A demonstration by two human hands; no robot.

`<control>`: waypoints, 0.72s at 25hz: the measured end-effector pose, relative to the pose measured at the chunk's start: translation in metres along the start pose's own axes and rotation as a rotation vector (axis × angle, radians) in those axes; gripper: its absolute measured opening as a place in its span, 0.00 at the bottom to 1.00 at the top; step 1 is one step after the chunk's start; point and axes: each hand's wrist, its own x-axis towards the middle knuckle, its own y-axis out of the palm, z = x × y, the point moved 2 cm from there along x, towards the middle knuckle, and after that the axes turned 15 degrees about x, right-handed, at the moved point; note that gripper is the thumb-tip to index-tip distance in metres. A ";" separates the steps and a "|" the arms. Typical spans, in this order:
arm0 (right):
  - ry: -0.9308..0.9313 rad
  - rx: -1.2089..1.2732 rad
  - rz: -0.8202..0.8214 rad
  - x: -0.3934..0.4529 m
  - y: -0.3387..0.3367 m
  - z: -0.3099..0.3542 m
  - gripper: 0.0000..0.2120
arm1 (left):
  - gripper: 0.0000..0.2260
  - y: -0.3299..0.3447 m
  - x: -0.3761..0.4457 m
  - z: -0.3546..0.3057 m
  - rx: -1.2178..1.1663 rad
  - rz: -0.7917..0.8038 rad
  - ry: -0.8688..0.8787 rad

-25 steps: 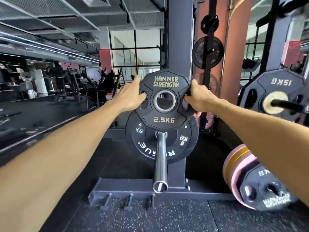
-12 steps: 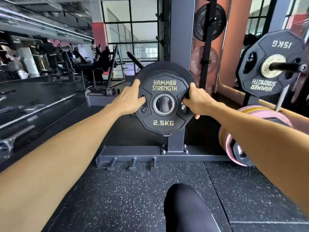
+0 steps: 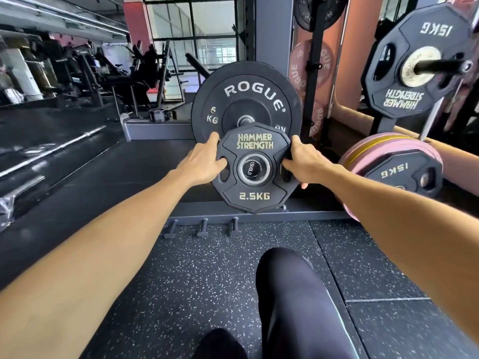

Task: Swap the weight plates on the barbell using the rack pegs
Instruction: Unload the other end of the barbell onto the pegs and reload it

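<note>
- Head view: a black 2.5KG plate (image 3: 255,170), lettered HAMMER STRENGTH, is held upright between both hands, face toward the camera.
- The left hand (image 3: 204,161) grips the plate's left edge, thumb hooked at the left grip slot, fingers curled over the rim at upper left.
- The right hand (image 3: 305,161) grips the right edge the same way, fingers wrapped behind the rim, one fingertip showing below.
- Through the plate's steel-ringed centre hole shows a round bar end (image 3: 252,168) marked 15/10LB; whether the plate is already on it cannot be told.
- Just behind and above stands a larger black ROGUE 5 KG plate (image 3: 246,99) on a peg of the grey rack upright (image 3: 273,29), its lower part hidden by the held plate.
- To the right, a 15KG plate (image 3: 404,172) fronts a pink stack, and another 15KG plate (image 3: 414,60) hangs higher.
- A dark-clad knee (image 3: 290,286) rises over the speckled rubber floor (image 3: 197,275).
</note>
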 end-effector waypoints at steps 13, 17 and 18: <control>-0.043 0.093 -0.009 0.010 0.010 -0.004 0.11 | 0.14 0.011 0.001 0.006 0.032 -0.077 -0.001; -0.080 0.094 -0.065 0.007 0.016 -0.008 0.13 | 0.15 0.018 0.001 0.008 0.093 -0.135 0.007; -0.099 0.073 -0.090 0.006 0.018 -0.010 0.13 | 0.16 0.021 0.001 0.009 0.105 -0.150 0.003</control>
